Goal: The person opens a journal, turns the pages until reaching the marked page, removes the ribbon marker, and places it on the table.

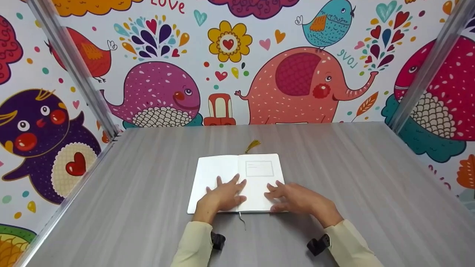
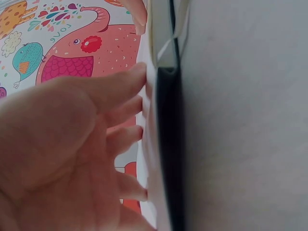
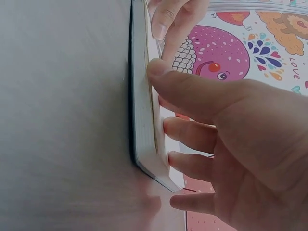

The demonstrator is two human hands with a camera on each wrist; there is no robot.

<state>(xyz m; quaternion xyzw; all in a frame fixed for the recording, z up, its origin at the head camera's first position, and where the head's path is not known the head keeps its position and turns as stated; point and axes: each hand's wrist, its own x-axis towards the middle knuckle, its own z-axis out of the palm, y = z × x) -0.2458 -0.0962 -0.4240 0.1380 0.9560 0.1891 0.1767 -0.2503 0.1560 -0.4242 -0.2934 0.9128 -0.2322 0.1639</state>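
An open notebook (image 1: 219, 167) lies flat on the table, its dark cover (image 2: 169, 144) showing along the bottom edge in the left wrist view. The right-hand page (image 1: 256, 189) bears a printed rectangle near its top. My left hand (image 1: 222, 196) rests with spread fingers on the left page, its thumb and some fingertips near the centre fold. On the right page's outer edge, the fingertips of my right hand (image 1: 297, 198) touch the paper. A thick stack of pages (image 3: 144, 106) shows under that thumb in the right wrist view.
A golden tassel (image 1: 253, 145) sticks out above the notebook, and a thin ribbon (image 1: 242, 221) hangs below its spine. The grey wood-look table (image 1: 148, 178) surrounds it. Patterned walls (image 1: 230, 74) with metal posts (image 1: 74, 70) stand behind and at the sides.
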